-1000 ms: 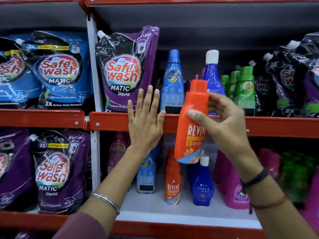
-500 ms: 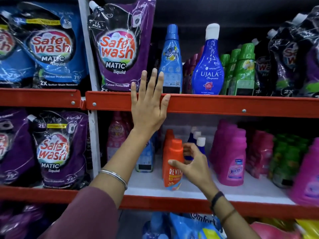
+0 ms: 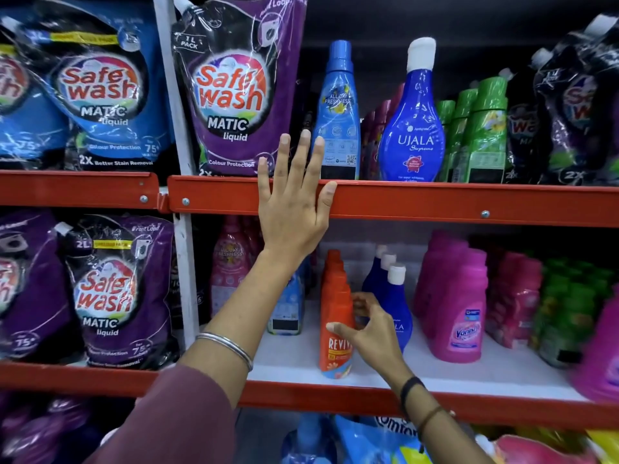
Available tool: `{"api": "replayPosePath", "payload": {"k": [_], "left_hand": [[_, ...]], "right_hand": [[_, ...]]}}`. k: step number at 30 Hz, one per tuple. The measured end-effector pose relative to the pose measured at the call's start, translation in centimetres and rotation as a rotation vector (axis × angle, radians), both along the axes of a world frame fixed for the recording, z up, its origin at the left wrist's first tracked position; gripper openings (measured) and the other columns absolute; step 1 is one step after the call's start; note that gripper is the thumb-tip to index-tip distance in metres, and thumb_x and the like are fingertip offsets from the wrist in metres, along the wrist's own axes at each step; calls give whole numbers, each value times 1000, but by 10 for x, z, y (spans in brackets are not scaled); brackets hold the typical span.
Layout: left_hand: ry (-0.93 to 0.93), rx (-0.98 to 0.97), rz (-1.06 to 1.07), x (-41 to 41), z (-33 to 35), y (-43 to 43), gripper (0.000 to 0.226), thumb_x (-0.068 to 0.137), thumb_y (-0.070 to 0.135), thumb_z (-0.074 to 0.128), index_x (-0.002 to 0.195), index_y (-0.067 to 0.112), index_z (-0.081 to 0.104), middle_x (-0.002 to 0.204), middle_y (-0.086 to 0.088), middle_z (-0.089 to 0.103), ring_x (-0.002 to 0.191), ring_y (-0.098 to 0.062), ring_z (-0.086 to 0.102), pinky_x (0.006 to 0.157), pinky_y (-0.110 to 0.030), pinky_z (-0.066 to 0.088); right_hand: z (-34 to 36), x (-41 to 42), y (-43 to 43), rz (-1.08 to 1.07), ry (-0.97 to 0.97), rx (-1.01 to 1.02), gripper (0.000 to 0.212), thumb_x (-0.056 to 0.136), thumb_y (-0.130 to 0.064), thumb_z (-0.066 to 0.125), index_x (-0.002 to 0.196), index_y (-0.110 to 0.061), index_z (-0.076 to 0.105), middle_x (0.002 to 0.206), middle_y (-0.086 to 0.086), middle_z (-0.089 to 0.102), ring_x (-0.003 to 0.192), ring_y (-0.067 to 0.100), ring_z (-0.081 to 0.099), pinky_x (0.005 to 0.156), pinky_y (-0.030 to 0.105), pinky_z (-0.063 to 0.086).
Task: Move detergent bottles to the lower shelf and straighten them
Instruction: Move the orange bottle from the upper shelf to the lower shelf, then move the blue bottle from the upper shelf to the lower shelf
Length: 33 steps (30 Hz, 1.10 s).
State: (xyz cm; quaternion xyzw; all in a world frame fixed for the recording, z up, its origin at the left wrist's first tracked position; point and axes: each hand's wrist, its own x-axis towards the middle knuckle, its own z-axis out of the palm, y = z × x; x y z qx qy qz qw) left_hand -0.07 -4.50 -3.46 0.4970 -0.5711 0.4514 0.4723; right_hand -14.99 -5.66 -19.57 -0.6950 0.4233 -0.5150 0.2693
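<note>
An orange Revive bottle (image 3: 336, 329) stands upright on the white lower shelf (image 3: 502, 373), at the front of a row of like bottles. My right hand (image 3: 371, 329) is around its middle, thumb on the front and fingers behind it. My left hand (image 3: 294, 199) lies flat with fingers spread on the red front rail of the upper shelf (image 3: 435, 204), holding nothing. On the upper shelf stand a blue Ujala bottle (image 3: 413, 125) and a light blue bottle (image 3: 339, 112). Several blue white-capped Ujala bottles (image 3: 395, 289) sit just right of the Revive row.
Pink Vanish bottles (image 3: 459, 306) fill the lower shelf to the right. Green bottles (image 3: 482, 132) and Safewash pouches (image 3: 239, 85) crowd the upper shelf. A white upright post (image 3: 182, 262) divides the bays. More pouches (image 3: 117, 289) sit at lower left.
My right hand carried the orange Revive bottle down from in front of the upper shelf and set it upright on the lower shelf. My left hand has stayed on the rail.
</note>
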Motion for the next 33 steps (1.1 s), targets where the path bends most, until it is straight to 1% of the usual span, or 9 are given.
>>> {"api": "replayPosePath", "payload": {"k": [2,5,10,14,18,23,26,29,33], "left_hand": [[0,2,-3,0,0,0,57,101,48,19,151,19,24,159,-2,25,148,-24,14,119,-47,2],[2,8,-8,0,0,1,57,102,48,18,151,19,24,159,-2,26,148,-24,15,119,-46,2],[7,27,0,-1,0,3,57,102,48,17,151,19,23,159,-2,25,148,-24,14,119,-46,2],[40,40,14,-8,0,5,58,101,48,20,152,19,21,160,-1,22,149,-24,10,119,-48,-2],[24,71,5,-27,0,6,60,100,49,23,152,20,19,160,1,20,149,-23,6,116,-50,-10],[0,84,9,-55,2,4,61,99,49,23,152,19,21,160,1,19,149,-22,6,117,-47,-10],[8,84,15,-61,2,3,60,100,49,21,152,19,21,161,1,19,149,-22,7,118,-48,-6],[3,78,21,-60,2,2,60,100,49,20,152,19,21,160,1,20,149,-21,9,118,-47,-5],[1,72,8,-60,2,1,60,100,49,21,152,18,22,160,0,20,149,-21,10,118,-48,-3]], "right_hand": [[-2,1,-2,0,5,-3,62,64,-28,85,115,-18,52,111,-1,64,98,11,61,72,8,46],[-4,1,-1,4,40,0,67,66,-33,83,120,-19,48,116,-1,62,102,13,60,83,19,47],[13,-12,17,17,-22,-54,61,70,-35,80,118,-26,45,114,-9,58,105,5,57,95,27,48],[52,-39,37,-14,-159,-261,45,70,-40,75,109,-30,54,110,-8,65,104,4,62,93,25,51],[112,-63,52,-108,-275,-543,28,80,-24,72,105,-21,59,104,-3,67,101,10,64,88,25,51],[182,-78,44,-264,-234,-768,28,83,-22,68,108,-11,60,104,0,61,99,9,59,91,18,47],[216,-80,27,-275,-119,-736,43,81,-29,68,118,-9,56,110,3,59,103,13,56,94,24,44],[245,-76,14,-203,-37,-611,57,81,-35,69,127,-7,51,118,6,60,103,11,55,93,21,43],[271,-75,9,-119,-12,-482,54,76,-36,73,119,-6,59,109,5,68,95,16,65,83,30,54]]}}
